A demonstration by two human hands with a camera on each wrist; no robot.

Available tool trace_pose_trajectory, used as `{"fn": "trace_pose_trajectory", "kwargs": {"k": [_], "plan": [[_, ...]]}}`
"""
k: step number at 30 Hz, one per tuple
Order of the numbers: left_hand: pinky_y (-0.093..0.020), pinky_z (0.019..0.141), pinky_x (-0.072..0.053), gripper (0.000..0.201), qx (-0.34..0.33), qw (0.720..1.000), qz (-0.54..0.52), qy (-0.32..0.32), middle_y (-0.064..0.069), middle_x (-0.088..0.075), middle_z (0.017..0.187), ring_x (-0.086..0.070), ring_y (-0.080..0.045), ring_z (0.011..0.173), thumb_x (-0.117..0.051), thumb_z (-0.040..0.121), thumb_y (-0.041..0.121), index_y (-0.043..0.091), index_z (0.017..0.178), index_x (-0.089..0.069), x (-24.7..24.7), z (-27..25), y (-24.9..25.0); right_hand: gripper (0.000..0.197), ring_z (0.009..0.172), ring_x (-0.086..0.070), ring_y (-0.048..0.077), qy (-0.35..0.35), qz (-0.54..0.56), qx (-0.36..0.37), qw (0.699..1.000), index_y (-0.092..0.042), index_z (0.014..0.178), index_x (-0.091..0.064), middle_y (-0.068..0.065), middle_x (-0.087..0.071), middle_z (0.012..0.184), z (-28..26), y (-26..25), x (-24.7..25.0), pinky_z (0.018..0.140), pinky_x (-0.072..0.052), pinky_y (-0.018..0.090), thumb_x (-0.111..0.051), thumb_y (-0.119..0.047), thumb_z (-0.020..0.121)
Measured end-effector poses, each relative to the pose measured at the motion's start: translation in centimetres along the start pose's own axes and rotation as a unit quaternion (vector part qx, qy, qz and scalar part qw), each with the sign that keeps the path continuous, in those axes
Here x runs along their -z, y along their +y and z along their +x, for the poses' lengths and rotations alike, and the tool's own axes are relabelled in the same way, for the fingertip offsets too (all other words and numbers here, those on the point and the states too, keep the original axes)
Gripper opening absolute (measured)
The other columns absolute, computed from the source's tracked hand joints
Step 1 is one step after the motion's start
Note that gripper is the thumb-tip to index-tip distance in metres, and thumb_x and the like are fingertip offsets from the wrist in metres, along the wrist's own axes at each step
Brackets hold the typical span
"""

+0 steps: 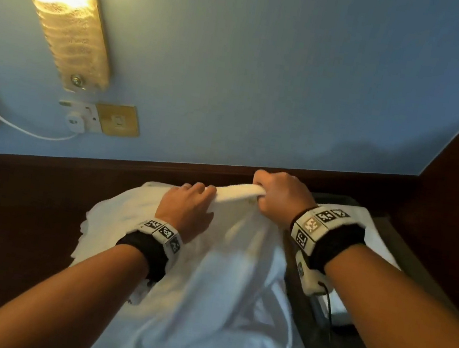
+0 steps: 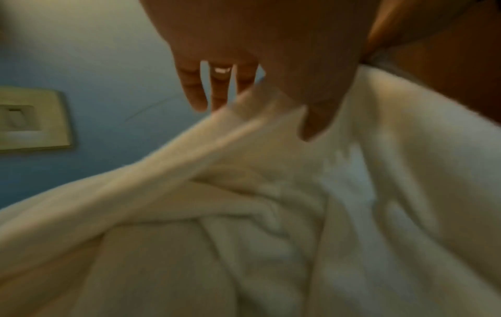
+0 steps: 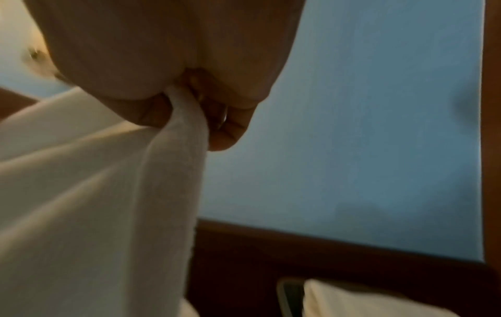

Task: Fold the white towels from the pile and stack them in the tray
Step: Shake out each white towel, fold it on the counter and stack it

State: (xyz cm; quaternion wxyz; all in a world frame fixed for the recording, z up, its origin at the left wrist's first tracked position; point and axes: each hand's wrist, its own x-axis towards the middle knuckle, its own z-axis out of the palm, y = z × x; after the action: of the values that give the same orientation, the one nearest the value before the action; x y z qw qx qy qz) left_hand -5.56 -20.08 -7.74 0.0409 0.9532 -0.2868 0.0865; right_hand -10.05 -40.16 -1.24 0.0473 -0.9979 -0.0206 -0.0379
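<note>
Towel [image 1: 227,263] in right hand [image 1: 277,197] fist

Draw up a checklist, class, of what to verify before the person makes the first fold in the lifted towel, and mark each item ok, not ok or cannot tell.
1. Right hand has a firm grip on the towel edge: ok, the fingers curl round bunched cloth.
2. Left hand has an equal grip: cannot tell; in the left wrist view its fingers look fairly straight.
3. Top edge stretched flat between the hands: not ok, it is rolled and bunched.
4. Towel hangs free of the pile: cannot tell, white cloth overlaps.
5. Tray is within view with a folded towel in it: ok.
</note>
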Motion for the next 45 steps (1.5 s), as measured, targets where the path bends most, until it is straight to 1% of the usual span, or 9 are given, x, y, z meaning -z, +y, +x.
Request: {"fn": "trace_pose_trajectory", "kwargs": {"k": [4,13,24,27,31,34,37,41,45], "plan": [[-0.036,0.065,-0.032,0.010,0.065,0.990,-0.082,0.094,-0.013,-0.067,0.100,-0.062,-0.042,0.093,-0.051,0.094,0.026,0.018,0.088,-0.052,7.2,-0.5,-1.8,0.013,0.095,-0.063,0.039,0.030,-0.048,0.037,0.998,-0.019,0.100,-0.053,0.013,-0.066,0.102,-0.6,-0.3,4.0,0.072,-0.048,0.039,-0.055,-0.018,0.087],[-0.038,0.073,-0.040,0.020,0.146,0.977,-0.014,0.157,0.000,-0.057,0.096,-0.056,-0.028,0.087,-0.042,0.103,0.027,0.022,0.090,-0.057,25.0,-5.9,-9.1,0.003,0.088,-0.061,0.039,0.095,0.046,0.019,0.994,-0.017,0.086,-0.057,0.016,-0.065,0.099,0.1,-4.9,9.2,0.066,-0.041,0.033,-0.054,-0.016,0.085],[-0.031,0.061,-0.033,0.026,0.271,0.933,0.053,0.230,-0.001,-0.054,0.070,-0.055,-0.023,0.065,-0.045,0.099,0.025,0.018,0.075,-0.054,33.8,-21.9,-22.6,0.017,0.079,-0.055,0.026,0.131,0.000,0.094,0.987,-0.021,0.071,-0.060,0.000,-0.050,0.082,2.6,-20.2,14.0,0.069,-0.040,0.031,-0.057,-0.016,0.087],[-0.039,0.072,-0.045,0.023,0.315,0.917,0.033,0.241,-0.011,-0.062,0.082,-0.059,-0.035,0.079,-0.047,0.096,0.021,0.015,0.076,-0.056,35.1,-27.4,-28.8,0.025,0.076,-0.056,0.026,0.133,-0.005,0.093,0.987,-0.022,0.066,-0.057,0.004,-0.055,0.084,3.0,-25.3,13.9,0.068,-0.040,0.030,-0.054,-0.019,0.090],[-0.039,0.070,-0.039,0.024,0.379,0.886,0.065,0.260,-0.007,-0.059,0.089,-0.050,-0.023,0.068,-0.043,0.102,0.027,0.016,0.091,-0.062,37.1,-34.4,-36.1,0.020,0.088,-0.062,0.028,0.199,-0.047,0.123,0.971,-0.010,0.098,-0.066,0.005,-0.055,0.089,3.1,-34.2,15.3,0.068,-0.043,0.030,-0.047,-0.016,0.096],[-0.038,0.070,-0.038,0.031,0.400,0.874,0.080,0.264,-0.006,-0.062,0.091,-0.053,-0.024,0.074,-0.042,0.103,0.034,0.016,0.107,-0.067,38.8,-37.3,-40.1,0.016,0.093,-0.063,0.033,0.255,0.019,0.125,0.959,-0.015,0.095,-0.065,0.010,-0.067,0.099,3.0,-40.4,17.8,0.073,-0.043,0.031,-0.049,-0.015,0.093],[-0.037,0.075,-0.042,0.027,0.372,0.905,0.062,0.198,0.000,-0.062,0.095,-0.055,-0.020,0.078,-0.051,0.098,0.043,0.023,0.114,-0.061,39.1,-36.9,-41.7,0.021,0.096,-0.064,0.032,0.319,0.103,0.164,0.928,-0.008,0.098,-0.071,0.012,-0.071,0.104,2.7,-45.7,20.3,0.078,-0.041,0.029,-0.052,-0.011,0.091],[-0.038,0.080,-0.052,0.041,0.198,0.956,-0.056,0.207,0.010,-0.065,0.089,-0.062,-0.011,0.077,-0.060,0.092,0.045,0.027,0.128,-0.054,36.9,-33.9,-39.9,0.015,0.094,-0.063,0.027,0.270,0.234,0.185,0.915,-0.006,0.096,-0.071,0.012,-0.069,0.100,1.8,-51.9,22.3,0.086,-0.049,0.030,-0.056,-0.008,0.094],[-0.028,0.076,-0.051,0.043,0.089,0.948,-0.240,0.190,0.011,-0.064,0.099,-0.064,-0.007,0.087,-0.063,0.093,0.045,0.025,0.129,-0.052,35.4,-29.9,-36.4,0.013,0.087,-0.062,0.022,0.220,0.249,0.217,0.918,-0.007,0.097,-0.069,0.008,-0.067,0.095,1.8,-54.8,21.2,0.085,-0.055,0.039,-0.057,-0.012,0.096]]}}
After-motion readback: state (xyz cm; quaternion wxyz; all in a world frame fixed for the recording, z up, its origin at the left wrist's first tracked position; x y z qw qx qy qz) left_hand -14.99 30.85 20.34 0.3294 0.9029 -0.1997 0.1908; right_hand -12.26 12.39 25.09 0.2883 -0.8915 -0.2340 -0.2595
